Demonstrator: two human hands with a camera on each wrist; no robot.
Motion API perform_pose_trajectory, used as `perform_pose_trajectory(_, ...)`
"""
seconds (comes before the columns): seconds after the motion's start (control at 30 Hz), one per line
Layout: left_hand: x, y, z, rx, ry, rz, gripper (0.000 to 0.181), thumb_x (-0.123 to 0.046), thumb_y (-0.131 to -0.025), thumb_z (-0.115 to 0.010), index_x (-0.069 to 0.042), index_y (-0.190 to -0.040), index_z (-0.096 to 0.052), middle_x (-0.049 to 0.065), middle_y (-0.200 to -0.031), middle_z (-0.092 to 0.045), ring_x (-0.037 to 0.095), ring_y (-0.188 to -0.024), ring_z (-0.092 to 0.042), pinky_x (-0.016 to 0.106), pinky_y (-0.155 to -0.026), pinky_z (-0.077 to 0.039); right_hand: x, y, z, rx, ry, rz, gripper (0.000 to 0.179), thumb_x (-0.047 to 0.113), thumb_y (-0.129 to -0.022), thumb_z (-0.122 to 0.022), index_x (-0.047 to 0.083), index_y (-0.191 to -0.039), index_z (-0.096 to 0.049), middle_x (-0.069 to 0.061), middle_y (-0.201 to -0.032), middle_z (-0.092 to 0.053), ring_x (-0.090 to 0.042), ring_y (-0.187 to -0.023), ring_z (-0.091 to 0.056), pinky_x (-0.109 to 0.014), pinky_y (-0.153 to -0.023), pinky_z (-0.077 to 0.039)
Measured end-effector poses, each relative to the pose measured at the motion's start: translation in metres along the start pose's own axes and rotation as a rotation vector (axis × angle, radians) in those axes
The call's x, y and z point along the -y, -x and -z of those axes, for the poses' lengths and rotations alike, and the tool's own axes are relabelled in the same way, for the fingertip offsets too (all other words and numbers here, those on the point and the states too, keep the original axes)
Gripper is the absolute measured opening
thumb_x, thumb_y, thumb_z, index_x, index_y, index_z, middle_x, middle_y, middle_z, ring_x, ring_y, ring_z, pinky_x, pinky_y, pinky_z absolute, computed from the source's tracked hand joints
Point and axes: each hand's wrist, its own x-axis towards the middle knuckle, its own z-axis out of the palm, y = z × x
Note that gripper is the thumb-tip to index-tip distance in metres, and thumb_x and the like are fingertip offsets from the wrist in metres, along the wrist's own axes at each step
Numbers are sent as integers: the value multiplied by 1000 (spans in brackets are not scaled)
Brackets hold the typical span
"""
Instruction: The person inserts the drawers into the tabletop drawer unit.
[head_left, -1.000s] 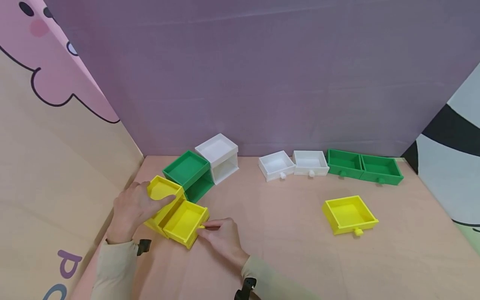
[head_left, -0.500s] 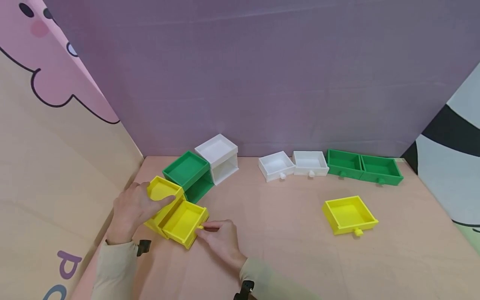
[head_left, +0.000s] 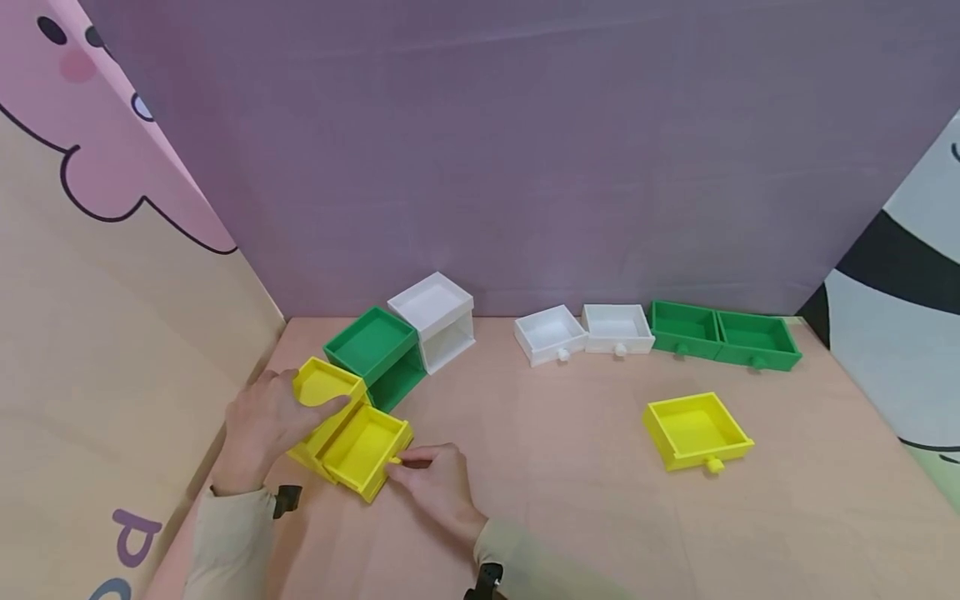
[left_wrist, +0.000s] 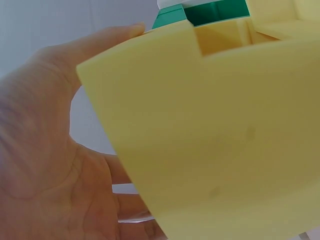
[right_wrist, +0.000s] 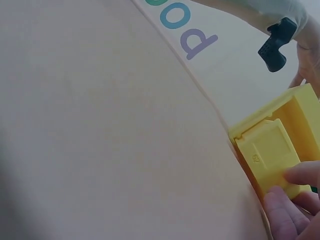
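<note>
My left hand (head_left: 262, 429) grips the yellow cabinet (head_left: 327, 385), thumb over its top and fingers round the far side. In the left wrist view that hand (left_wrist: 45, 135) wraps the cabinet's wall (left_wrist: 200, 145). A yellow drawer (head_left: 365, 452) sits partly inside the cabinet's lower opening, most of it sticking out towards the right. With thumb and fingers my right hand (head_left: 441, 487) pinches the drawer's front knob. In the right wrist view the drawer's underside (right_wrist: 270, 155) faces the camera, and fingertips touch its front end.
Behind stand a green cabinet (head_left: 371, 342) and a white cabinet (head_left: 432, 304), both with vacant openings. Along the back wall lie two white drawers (head_left: 551, 331) and two green drawers (head_left: 684, 327). Another yellow drawer (head_left: 697, 427) rests on the right side of the table.
The yellow drawer has slid slightly further into the yellow cabinet, and my right hand has shifted a little left with it. My left hand keeps its hold. The head view has tilted slightly.
</note>
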Motion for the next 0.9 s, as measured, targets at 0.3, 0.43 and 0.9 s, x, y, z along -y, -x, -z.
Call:
perform_pose_trajectory(0.3, 1, 1, 0, -11, 11, -1, 97, -73, -88, -69, 8, -141, -57, 23, -105, -67, 32, -84, -60, 42, -66, -54, -2, -10, 7, 125, 126, 88, 16, 22, -88, -88, 9, -99, -86, 2, -90, -82, -3, -80, -70, -19, -75, -59)
perform_pose_trajectory(0.43, 0, 1, 0, -8, 10, -6, 97, -73, -88, -69, 8, -141, -56, 22, -104, -66, 31, -84, -60, 41, -65, -55, 0, -12, 18, 203, 214, 115, 16, 22, -89, -87, 13, -102, -85, 5, -92, -82, 1, -81, -69, -18, -77, -59)
perform_pose_trajectory(0.9, 0, 1, 0, -7, 3, -1, 100, -75, -88, -67, 8, -143, -55, 26, -112, -65, 34, -87, -61, 45, -69, -56, 7, -16, 22, 271, 362, 263, 12, 14, -94, -82, 10, -105, -86, 2, -93, -83, -1, -85, -73, -18, -81, -58)
